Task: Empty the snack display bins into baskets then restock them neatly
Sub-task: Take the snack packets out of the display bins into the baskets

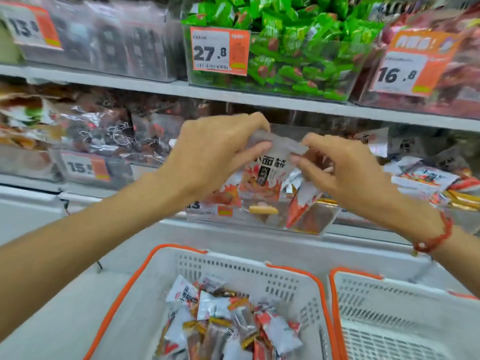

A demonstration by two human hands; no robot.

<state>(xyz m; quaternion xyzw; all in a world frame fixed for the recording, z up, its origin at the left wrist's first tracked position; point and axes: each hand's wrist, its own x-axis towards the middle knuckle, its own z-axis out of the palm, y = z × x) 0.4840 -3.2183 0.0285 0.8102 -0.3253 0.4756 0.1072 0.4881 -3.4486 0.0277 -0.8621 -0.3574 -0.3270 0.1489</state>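
Observation:
My left hand (220, 149) and my right hand (345, 167) both pinch the top edge of a white and red snack packet (265, 175), held upright over a clear display bin (306, 219) on the middle shelf. A few more packets lie in that bin. Below, a white basket with an orange rim (233, 263) holds several of the same white and red packets (226, 320). A second white basket (389, 302) stands to its right, and what shows of it holds nothing.
A bin of green packets (298, 53) with a 27.8 price tag sits on the upper shelf. Dark packets fill the bins at left (98, 128), red ones at upper right (441, 61). More white packets (426, 178) lie at the right. A grey ledge (65, 294) runs under the baskets.

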